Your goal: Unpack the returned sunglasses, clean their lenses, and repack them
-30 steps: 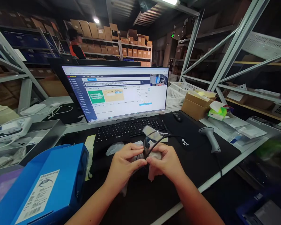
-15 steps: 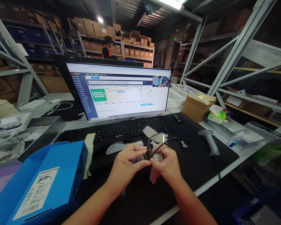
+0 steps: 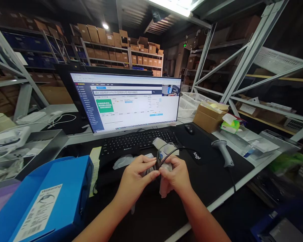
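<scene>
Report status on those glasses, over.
Left hand, right hand gripping dark-framed glasses. White cloth bunched under them. Keyboard just ahead.

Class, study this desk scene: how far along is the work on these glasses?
Seemingly done: one white wrap lies loose on the mat, and the monitor shows a green panel.
In hand: the left hand and right hand pinch the dark glasses above another white wrap.
Seemingly left: that wrap is not yet set down; the blue box and scanner lie untouched.
</scene>
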`<action>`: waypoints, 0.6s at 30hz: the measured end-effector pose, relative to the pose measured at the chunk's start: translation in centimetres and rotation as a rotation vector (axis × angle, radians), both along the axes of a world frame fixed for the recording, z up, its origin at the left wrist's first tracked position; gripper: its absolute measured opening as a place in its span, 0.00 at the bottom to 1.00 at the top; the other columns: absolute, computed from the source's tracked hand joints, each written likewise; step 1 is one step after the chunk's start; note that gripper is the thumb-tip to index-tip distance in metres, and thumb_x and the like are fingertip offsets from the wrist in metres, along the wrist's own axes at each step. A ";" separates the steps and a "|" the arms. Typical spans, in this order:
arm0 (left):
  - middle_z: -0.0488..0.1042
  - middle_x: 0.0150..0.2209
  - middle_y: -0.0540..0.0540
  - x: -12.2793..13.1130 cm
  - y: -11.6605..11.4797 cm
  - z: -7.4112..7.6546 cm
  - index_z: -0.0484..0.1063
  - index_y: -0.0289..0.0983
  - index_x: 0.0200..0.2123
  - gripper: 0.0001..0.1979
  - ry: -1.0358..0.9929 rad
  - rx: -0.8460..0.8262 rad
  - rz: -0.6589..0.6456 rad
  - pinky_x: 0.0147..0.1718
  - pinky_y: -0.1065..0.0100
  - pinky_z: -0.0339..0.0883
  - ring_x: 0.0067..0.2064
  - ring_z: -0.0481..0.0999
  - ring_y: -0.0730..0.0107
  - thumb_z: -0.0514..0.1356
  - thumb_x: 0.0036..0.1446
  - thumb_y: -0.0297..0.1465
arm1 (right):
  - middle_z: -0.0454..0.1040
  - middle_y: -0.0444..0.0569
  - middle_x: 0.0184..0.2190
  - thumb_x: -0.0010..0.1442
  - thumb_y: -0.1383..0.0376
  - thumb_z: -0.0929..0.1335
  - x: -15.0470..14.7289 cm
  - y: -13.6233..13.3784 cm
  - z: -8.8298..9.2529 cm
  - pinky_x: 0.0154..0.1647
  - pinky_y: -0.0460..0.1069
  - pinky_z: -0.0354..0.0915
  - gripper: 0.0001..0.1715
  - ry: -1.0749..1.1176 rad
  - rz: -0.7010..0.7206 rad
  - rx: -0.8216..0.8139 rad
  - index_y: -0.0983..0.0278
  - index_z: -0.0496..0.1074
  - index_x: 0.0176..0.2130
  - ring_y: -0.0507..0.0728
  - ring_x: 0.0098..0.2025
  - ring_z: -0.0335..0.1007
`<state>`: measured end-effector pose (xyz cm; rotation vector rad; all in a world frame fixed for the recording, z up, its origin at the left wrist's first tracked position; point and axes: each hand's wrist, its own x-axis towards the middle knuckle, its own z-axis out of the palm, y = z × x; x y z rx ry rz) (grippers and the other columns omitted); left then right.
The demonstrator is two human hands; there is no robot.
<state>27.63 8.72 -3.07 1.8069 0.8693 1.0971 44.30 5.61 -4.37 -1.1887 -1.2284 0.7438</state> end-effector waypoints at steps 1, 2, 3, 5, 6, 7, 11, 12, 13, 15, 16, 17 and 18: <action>0.78 0.39 0.44 0.0 0.0 -0.1 0.83 0.47 0.40 0.11 0.004 0.002 0.007 0.47 0.60 0.69 0.44 0.76 0.58 0.68 0.52 0.39 | 0.77 0.48 0.30 0.44 0.61 0.72 0.0 0.1 -0.1 0.36 0.51 0.72 0.09 0.009 0.002 0.000 0.64 0.77 0.28 0.58 0.32 0.74; 0.78 0.39 0.44 0.0 0.0 -0.1 0.83 0.47 0.40 0.11 0.004 0.006 0.016 0.47 0.60 0.69 0.44 0.76 0.58 0.68 0.52 0.39 | 0.77 0.48 0.29 0.44 0.61 0.72 0.0 0.2 -0.2 0.37 0.51 0.71 0.09 0.018 0.005 0.002 0.64 0.77 0.27 0.58 0.33 0.74; 0.78 0.39 0.44 0.1 0.0 -0.1 0.83 0.47 0.40 0.11 0.002 0.009 0.025 0.47 0.60 0.69 0.44 0.76 0.58 0.68 0.52 0.39 | 0.77 0.48 0.29 0.43 0.61 0.72 -0.1 0.4 -0.3 0.38 0.51 0.71 0.09 0.027 0.010 0.004 0.63 0.77 0.27 0.58 0.33 0.74; 0.77 0.39 0.44 0.1 -0.1 -0.2 0.83 0.46 0.40 0.11 0.001 0.007 0.037 0.47 0.60 0.69 0.44 0.76 0.58 0.68 0.52 0.38 | 0.78 0.48 0.30 0.43 0.61 0.72 -0.1 0.6 -0.5 0.39 0.51 0.71 0.09 0.044 0.026 0.006 0.63 0.77 0.27 0.58 0.33 0.74; 0.77 0.39 0.44 0.1 -0.1 -0.2 0.83 0.46 0.41 0.12 0.001 0.003 0.042 0.47 0.60 0.69 0.44 0.76 0.58 0.68 0.52 0.38 | 0.78 0.48 0.30 0.43 0.61 0.72 -0.1 0.7 -0.5 0.39 0.51 0.70 0.09 0.050 0.032 0.008 0.63 0.77 0.28 0.58 0.33 0.74; 0.77 0.39 0.44 0.1 -0.1 -0.3 0.82 0.46 0.41 0.12 0.001 -0.002 0.047 0.47 0.60 0.69 0.44 0.76 0.58 0.68 0.52 0.38 | 0.78 0.48 0.30 0.44 0.61 0.73 -0.1 0.8 -0.6 0.39 0.51 0.70 0.09 0.056 0.034 0.010 0.63 0.77 0.28 0.58 0.33 0.74; 0.76 0.40 0.44 0.1 -0.1 -0.5 0.82 0.46 0.43 0.13 -0.006 -0.006 0.069 0.48 0.60 0.69 0.45 0.76 0.59 0.68 0.52 0.39 | 0.77 0.47 0.29 0.43 0.60 0.74 0.0 0.9 -0.5 0.39 0.51 0.69 0.10 0.094 0.060 0.003 0.63 0.76 0.27 0.58 0.34 0.73; 0.76 0.40 0.45 0.1 -0.1 -0.5 0.82 0.47 0.43 0.13 -0.007 0.003 0.070 0.48 0.60 0.69 0.45 0.76 0.59 0.68 0.52 0.39 | 0.76 0.47 0.29 0.43 0.60 0.74 0.0 0.8 -0.5 0.38 0.51 0.69 0.10 0.102 0.069 0.001 0.63 0.76 0.27 0.58 0.34 0.73; 0.77 0.40 0.45 0.2 -0.1 -0.5 0.82 0.47 0.43 0.13 -0.009 0.020 0.073 0.49 0.60 0.70 0.45 0.76 0.59 0.68 0.52 0.38 | 0.76 0.47 0.29 0.43 0.60 0.74 0.1 0.8 -0.5 0.38 0.51 0.69 0.11 0.108 0.078 -0.003 0.63 0.76 0.28 0.58 0.34 0.73; 0.77 0.40 0.45 0.2 -0.3 -0.5 0.82 0.48 0.43 0.13 -0.010 0.070 0.080 0.49 0.60 0.71 0.45 0.77 0.59 0.69 0.52 0.37 | 0.75 0.47 0.29 0.44 0.58 0.74 0.2 0.7 -0.6 0.34 0.50 0.70 0.12 0.111 0.093 -0.009 0.63 0.75 0.29 0.58 0.33 0.72; 0.78 0.40 0.45 0.3 -0.4 -0.4 0.82 0.48 0.43 0.13 -0.011 0.098 0.085 0.49 0.60 0.71 0.45 0.77 0.59 0.69 0.52 0.36 | 0.74 0.47 0.29 0.44 0.58 0.74 0.3 0.6 -0.8 0.32 0.49 0.69 0.13 0.114 0.098 -0.011 0.63 0.75 0.29 0.58 0.32 0.72; 0.78 0.40 0.45 0.3 -0.5 -0.4 0.82 0.48 0.43 0.13 -0.016 0.129 0.090 0.48 0.60 0.72 0.45 0.77 0.59 0.69 0.52 0.36 | 0.74 0.46 0.28 0.45 0.57 0.74 0.3 0.6 -1.0 0.30 0.49 0.69 0.14 0.120 0.101 -0.011 0.63 0.75 0.30 0.57 0.31 0.72; 0.78 0.40 0.45 0.4 -0.6 -0.4 0.82 0.48 0.43 0.13 -0.023 0.156 0.096 0.48 0.60 0.73 0.45 0.78 0.59 0.69 0.51 0.35 | 0.73 0.46 0.28 0.45 0.56 0.74 0.3 0.6 -1.2 0.29 0.48 0.68 0.14 0.125 0.104 -0.002 0.63 0.75 0.31 0.56 0.30 0.71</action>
